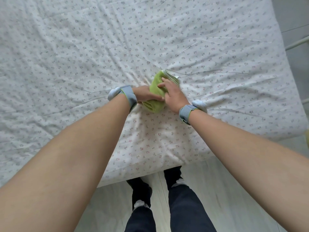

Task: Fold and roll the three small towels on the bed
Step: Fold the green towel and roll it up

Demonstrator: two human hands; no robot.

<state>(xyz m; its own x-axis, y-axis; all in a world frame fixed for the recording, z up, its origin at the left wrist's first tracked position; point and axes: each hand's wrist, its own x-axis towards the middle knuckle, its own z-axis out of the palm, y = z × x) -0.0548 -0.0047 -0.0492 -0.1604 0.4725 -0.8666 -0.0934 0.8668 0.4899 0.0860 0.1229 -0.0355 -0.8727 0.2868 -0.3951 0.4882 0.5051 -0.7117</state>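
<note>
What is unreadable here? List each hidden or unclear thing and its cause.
1. Head view: only one green towel shows; the other two towels are not in view.
2. The left hand and right hand cover much of it, so its fold count is unclear.
3. The item behind it is too blurred to name.

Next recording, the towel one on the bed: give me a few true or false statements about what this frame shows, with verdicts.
1. Both hands are on a green towel. True: the left hand and the right hand both touch it.
2. The towel lies spread flat and open. False: it is bunched into a thick folded or rolled bundle.
3. The bed sheet is plain white. False: it has a small floral print.
4. Each wrist wears a grey band. True: left wristband, right wristband.
5. Three towels are in view. False: only the green one shows clearly.
</note>
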